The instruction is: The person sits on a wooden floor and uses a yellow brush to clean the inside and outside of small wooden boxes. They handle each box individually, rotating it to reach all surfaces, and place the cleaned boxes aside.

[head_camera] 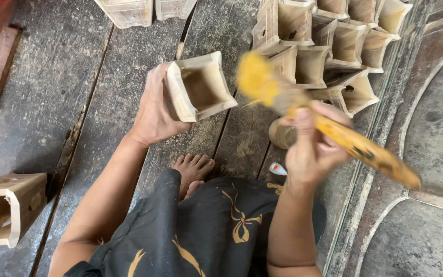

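Her left hand (155, 110) is wrapped tight around a small square wooden box (199, 88), open mouth tipped up. Just right of it, the right hand (311, 149) clenches a yellow-stained brush (329, 125), bristles blurred beside the box. Beyond the brush, above and to its right, more boxes (334, 46) sit stacked.

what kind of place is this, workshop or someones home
Likely a small woodcraft workshop, worked on the floor. Rows of unfinished wooden boxes sit on worn floor planks, the left hand holds another box, and the right hand holds a yellow-stained brush.
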